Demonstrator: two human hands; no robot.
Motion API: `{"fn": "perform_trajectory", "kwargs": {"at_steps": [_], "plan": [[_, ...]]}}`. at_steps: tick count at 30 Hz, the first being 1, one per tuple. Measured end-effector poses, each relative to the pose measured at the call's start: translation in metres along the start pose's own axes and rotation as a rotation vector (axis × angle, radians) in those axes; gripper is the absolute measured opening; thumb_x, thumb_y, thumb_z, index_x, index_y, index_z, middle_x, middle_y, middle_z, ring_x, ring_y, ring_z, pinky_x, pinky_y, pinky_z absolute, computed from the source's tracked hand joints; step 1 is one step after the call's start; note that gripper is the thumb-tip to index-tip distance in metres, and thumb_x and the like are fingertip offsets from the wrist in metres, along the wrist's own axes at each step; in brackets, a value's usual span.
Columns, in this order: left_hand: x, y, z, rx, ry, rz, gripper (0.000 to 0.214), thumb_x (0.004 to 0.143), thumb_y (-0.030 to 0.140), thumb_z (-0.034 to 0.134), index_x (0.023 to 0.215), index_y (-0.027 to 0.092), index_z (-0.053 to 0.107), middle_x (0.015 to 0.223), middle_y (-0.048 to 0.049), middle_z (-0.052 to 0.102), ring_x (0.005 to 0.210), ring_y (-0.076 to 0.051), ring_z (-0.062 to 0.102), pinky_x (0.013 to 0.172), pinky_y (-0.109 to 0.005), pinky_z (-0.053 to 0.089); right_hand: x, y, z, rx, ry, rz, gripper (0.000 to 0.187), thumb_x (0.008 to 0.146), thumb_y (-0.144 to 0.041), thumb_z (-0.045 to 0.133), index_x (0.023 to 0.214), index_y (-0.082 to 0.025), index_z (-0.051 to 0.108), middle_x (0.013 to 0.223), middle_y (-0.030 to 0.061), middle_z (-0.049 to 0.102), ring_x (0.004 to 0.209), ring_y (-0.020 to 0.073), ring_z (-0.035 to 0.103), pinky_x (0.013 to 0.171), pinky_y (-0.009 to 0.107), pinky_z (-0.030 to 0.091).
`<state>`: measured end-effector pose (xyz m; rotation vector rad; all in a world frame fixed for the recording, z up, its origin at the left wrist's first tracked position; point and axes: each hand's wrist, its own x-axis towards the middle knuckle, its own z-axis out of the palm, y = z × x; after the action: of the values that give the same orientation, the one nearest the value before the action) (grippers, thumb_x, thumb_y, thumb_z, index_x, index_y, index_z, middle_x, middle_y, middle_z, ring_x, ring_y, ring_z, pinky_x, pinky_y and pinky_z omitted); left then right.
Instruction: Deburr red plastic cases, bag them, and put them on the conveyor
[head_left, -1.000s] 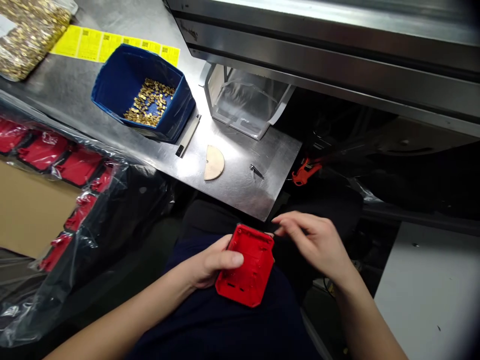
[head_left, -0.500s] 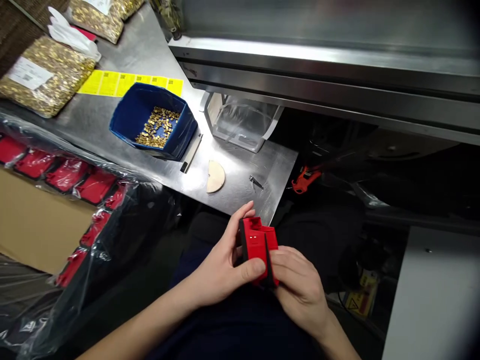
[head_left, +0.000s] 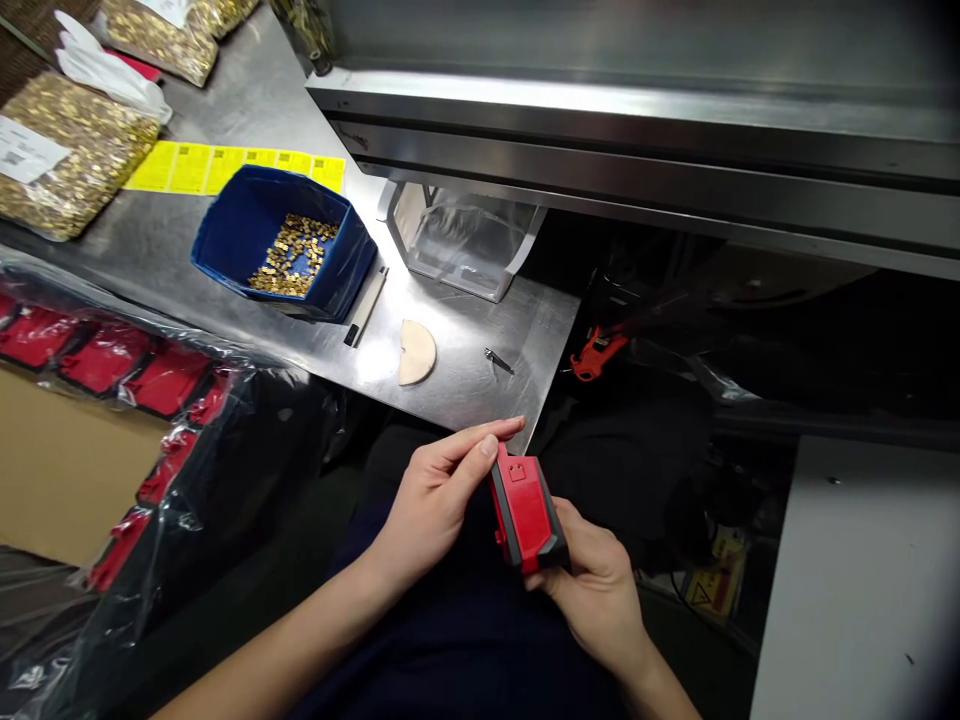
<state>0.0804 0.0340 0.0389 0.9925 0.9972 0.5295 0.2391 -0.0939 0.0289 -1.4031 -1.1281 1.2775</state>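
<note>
A red plastic housing [head_left: 525,505] with a black edge is held upright over my lap, just below the steel table's front edge. My left hand [head_left: 439,490] grips its left side, thumb and fingers closed around the top end. My right hand [head_left: 592,580] cups it from underneath and the right, fingers wrapped round the lower end.
On the steel table [head_left: 465,385] stand a blue bin [head_left: 225,235] of small brass parts, a clear plastic container [head_left: 461,240], a wooden half disc [head_left: 415,351] and a small metal bit [head_left: 497,361]. Bags of brass parts [head_left: 60,150] lie far left. Red housings in plastic [head_left: 142,380] fill a box at left.
The red housing went from lying flat on my lap in the left hand alone to standing on edge between both hands. The right hand came in and took hold from below.
</note>
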Motion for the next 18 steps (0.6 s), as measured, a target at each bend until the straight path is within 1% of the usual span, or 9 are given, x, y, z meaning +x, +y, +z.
{"fn": "perform_trajectory", "kwargs": {"at_steps": [3, 5, 8, 10, 12, 15, 18], "plan": [[0.0, 0.0, 0.0, 0.061, 0.003, 0.079, 0.026, 0.102, 0.032, 0.06, 0.121, 0.027, 0.076, 0.139, -0.0023, 0.068, 0.133, -0.025, 0.058, 0.116, -0.035, 0.042, 0.0, 0.001, 0.001, -0.004, 0.02, 0.006, 0.012, 0.093, -0.04, 0.073, 0.09, -0.028, 0.076, 0.085, -0.0015, 0.076, 0.081, 0.0205, 0.068, 0.102, 0.041, 0.047], [-0.001, -0.002, 0.0, 0.085, -0.003, 0.1, 0.025, 0.102, 0.031, 0.06, 0.12, 0.026, 0.077, 0.141, -0.0024, 0.066, 0.136, -0.025, 0.056, 0.118, -0.035, 0.041, 0.001, 0.001, 0.001, -0.003, 0.035, 0.008, 0.012, 0.093, -0.039, 0.073, 0.089, -0.028, 0.076, 0.082, -0.0016, 0.074, 0.078, 0.02, 0.067, 0.101, 0.041, 0.047], [-0.005, -0.005, 0.0, 0.034, -0.022, 0.074, 0.034, 0.102, 0.033, 0.059, 0.135, 0.028, 0.067, 0.143, -0.0031, 0.064, 0.135, -0.025, 0.057, 0.116, -0.037, 0.043, 0.002, 0.001, 0.001, 0.001, 0.053, 0.019, 0.012, 0.092, -0.038, 0.074, 0.087, -0.027, 0.074, 0.078, -0.0021, 0.071, 0.075, 0.0195, 0.065, 0.099, 0.04, 0.048], [-0.008, -0.007, -0.001, -0.021, -0.068, 0.053, 0.047, 0.099, 0.034, 0.064, 0.145, 0.03, 0.057, 0.15, -0.0037, 0.059, 0.138, -0.026, 0.054, 0.117, -0.039, 0.043, 0.003, 0.0, 0.001, -0.004, 0.062, 0.026, 0.011, 0.092, -0.038, 0.074, 0.09, -0.028, 0.074, 0.079, -0.0021, 0.071, 0.076, 0.0195, 0.065, 0.098, 0.04, 0.048], [-0.01, -0.009, 0.0, -0.05, -0.113, 0.023, 0.056, 0.097, 0.035, 0.068, 0.15, 0.029, 0.05, 0.155, -0.0046, 0.053, 0.141, -0.028, 0.05, 0.119, -0.04, 0.041, 0.003, 0.0, 0.002, -0.018, 0.067, 0.027, 0.011, 0.093, -0.039, 0.073, 0.093, -0.028, 0.074, 0.081, -0.0016, 0.071, 0.079, 0.0203, 0.065, 0.098, 0.039, 0.048], [-0.01, -0.014, 0.001, -0.071, -0.112, -0.051, 0.059, 0.098, 0.038, 0.066, 0.152, 0.028, 0.046, 0.157, -0.0062, 0.05, 0.141, -0.029, 0.05, 0.119, -0.041, 0.04, 0.001, -0.001, 0.005, -0.045, 0.096, 0.063, 0.013, 0.094, -0.04, 0.072, 0.099, -0.027, 0.074, 0.089, 0.0009, 0.071, 0.089, 0.0221, 0.065, 0.091, 0.036, 0.049], [-0.009, -0.018, 0.002, -0.022, -0.112, -0.061, 0.054, 0.1, 0.041, 0.061, 0.151, 0.028, 0.048, 0.157, -0.0059, 0.05, 0.141, -0.029, 0.049, 0.12, -0.042, 0.038, -0.002, -0.001, 0.008, -0.062, 0.165, 0.115, 0.011, 0.094, -0.036, 0.071, 0.098, -0.025, 0.073, 0.094, 0.002, 0.069, 0.089, 0.021, 0.063, 0.079, 0.031, 0.049]]}}
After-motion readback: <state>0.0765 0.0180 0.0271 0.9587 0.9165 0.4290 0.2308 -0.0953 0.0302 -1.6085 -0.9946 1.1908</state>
